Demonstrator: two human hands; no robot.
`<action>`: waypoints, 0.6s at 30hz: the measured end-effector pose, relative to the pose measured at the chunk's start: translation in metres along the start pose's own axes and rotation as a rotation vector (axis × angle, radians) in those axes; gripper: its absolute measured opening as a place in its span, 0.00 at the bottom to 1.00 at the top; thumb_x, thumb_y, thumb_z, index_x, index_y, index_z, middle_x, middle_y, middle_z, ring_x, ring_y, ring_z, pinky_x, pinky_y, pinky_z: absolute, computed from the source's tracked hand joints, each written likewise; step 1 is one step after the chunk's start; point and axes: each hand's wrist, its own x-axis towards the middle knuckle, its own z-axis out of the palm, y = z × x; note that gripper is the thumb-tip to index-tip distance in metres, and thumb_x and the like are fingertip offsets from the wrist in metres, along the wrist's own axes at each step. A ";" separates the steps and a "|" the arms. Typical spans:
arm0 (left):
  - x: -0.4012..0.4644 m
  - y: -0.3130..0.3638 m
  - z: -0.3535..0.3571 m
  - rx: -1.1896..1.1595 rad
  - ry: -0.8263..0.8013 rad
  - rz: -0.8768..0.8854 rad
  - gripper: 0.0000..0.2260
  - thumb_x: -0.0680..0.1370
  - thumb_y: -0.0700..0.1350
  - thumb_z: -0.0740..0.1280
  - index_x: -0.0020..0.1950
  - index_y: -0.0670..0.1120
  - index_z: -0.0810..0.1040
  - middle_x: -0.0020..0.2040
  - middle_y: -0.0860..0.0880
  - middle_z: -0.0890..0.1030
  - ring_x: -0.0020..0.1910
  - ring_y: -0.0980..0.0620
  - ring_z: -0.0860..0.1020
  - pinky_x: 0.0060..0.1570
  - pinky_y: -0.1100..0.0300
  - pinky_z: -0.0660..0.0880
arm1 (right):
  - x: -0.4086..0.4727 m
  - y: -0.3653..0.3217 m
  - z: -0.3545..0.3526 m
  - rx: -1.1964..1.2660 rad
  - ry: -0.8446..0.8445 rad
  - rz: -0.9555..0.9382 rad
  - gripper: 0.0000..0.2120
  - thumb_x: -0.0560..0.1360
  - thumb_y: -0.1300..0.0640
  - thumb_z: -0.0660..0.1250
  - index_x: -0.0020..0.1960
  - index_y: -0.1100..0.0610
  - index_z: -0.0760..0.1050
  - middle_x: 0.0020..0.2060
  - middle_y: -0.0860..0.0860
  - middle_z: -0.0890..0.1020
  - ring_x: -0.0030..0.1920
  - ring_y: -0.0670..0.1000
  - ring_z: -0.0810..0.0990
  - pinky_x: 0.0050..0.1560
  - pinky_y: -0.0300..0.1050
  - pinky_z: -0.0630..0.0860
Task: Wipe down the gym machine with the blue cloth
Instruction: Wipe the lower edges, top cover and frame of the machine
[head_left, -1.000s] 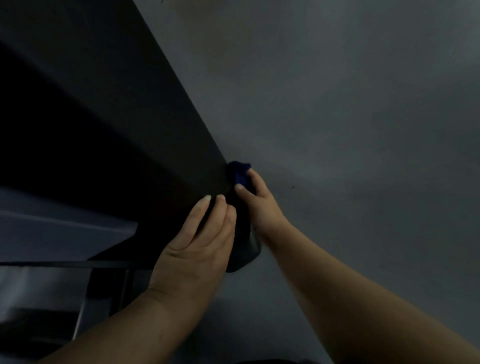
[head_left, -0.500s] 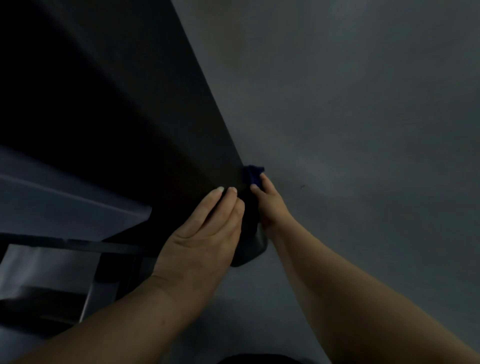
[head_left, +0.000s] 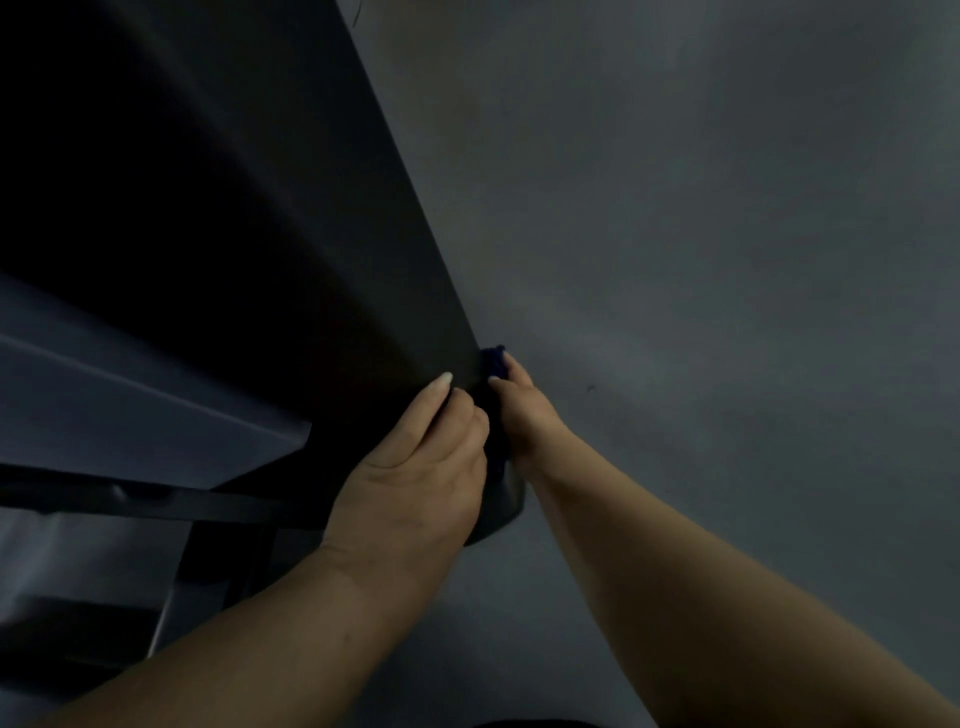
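The gym machine's long black panel (head_left: 332, 270) runs from the upper left down to a rounded end near the middle of the head view. My left hand (head_left: 415, 467) rests on the panel's face close to that end, one finger straight and the others bent. My right hand (head_left: 524, 410) holds the blue cloth (head_left: 492, 361) against the panel's right side edge. Only a small dark blue bunch of the cloth shows above my fingers; the rest is hidden behind the hand and the panel.
A grey floor (head_left: 701, 249) fills the right half of the view. At the lower left are a grey flat part of the machine (head_left: 130, 395) and a dark metal bar (head_left: 156, 501) with frame pieces under it.
Both hands have slid a little toward the panel's end, and the cloth shows less. Several fingers of my left hand have bent. The view has shifted slightly.
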 end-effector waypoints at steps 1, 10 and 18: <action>0.003 0.000 -0.001 -0.007 0.007 -0.003 0.22 0.78 0.36 0.48 0.54 0.39 0.82 0.54 0.42 0.79 0.63 0.42 0.73 0.75 0.47 0.52 | 0.001 -0.007 -0.001 0.015 -0.001 -0.042 0.21 0.82 0.61 0.55 0.73 0.50 0.66 0.64 0.54 0.77 0.57 0.51 0.79 0.53 0.40 0.78; 0.006 -0.008 0.000 0.015 0.038 0.027 0.21 0.77 0.35 0.49 0.49 0.42 0.83 0.49 0.44 0.78 0.58 0.44 0.73 0.73 0.51 0.55 | -0.017 -0.010 -0.001 -0.073 -0.033 -0.061 0.24 0.84 0.57 0.55 0.79 0.48 0.56 0.72 0.54 0.69 0.67 0.54 0.71 0.66 0.47 0.69; 0.007 -0.010 -0.001 -0.018 0.060 0.056 0.18 0.75 0.38 0.51 0.45 0.42 0.82 0.46 0.44 0.77 0.56 0.44 0.72 0.72 0.51 0.58 | -0.031 -0.024 -0.002 0.073 -0.093 -0.222 0.18 0.83 0.59 0.57 0.72 0.50 0.67 0.62 0.48 0.78 0.63 0.48 0.77 0.66 0.44 0.71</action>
